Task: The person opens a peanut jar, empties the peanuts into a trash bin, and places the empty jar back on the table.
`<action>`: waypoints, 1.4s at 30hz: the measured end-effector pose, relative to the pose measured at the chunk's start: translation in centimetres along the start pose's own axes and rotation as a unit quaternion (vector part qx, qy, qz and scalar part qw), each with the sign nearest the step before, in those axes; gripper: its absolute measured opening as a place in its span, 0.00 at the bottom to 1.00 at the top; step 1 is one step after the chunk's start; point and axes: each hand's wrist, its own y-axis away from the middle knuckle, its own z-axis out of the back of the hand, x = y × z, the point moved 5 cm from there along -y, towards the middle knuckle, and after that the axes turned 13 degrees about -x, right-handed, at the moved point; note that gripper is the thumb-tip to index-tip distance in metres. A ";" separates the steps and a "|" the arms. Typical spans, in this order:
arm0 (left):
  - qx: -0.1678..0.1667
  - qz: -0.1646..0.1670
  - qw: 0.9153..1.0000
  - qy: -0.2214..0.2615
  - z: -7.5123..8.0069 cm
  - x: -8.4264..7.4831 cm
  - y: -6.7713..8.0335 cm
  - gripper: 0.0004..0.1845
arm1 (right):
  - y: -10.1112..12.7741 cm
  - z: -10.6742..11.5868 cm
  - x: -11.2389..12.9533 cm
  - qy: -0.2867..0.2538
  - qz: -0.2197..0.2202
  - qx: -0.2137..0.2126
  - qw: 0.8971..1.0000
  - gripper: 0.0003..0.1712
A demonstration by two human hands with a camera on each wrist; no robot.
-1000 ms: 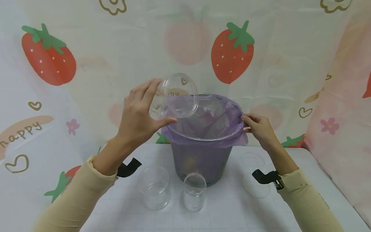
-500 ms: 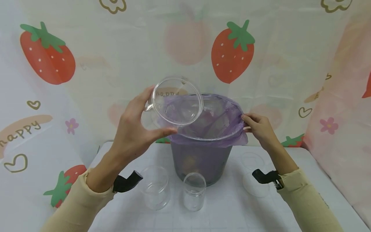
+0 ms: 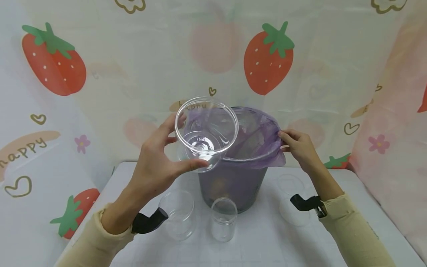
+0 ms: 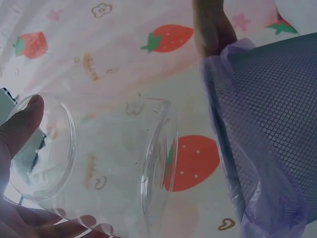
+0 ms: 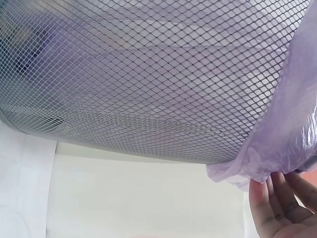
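Clear round plastic cup (image 3: 205,134) has tilted mouth-forward, lower; left hand (image 3: 159,162) grips it; right hand (image 3: 298,147) pinches crinkled purple liner (image 3: 258,129) on mesh bin (image 3: 233,183)

"happy" reads in brown lettering on the printed backdrop cloth (image 3: 100,85), down at the left on its pale orange patch (image 3: 23,150). A second "happy" shows partly behind the clear plastic cup (image 3: 205,129), only the tail letters legible above its rim. The cup's base carries tiny embossed marks, too small to read.
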 end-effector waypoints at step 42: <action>0.137 0.055 0.980 0.134 -10.8 1.9 10.8 0.53 | -0.1 0.1 0.0 -0.002 0.008 -0.003 1.000 0.20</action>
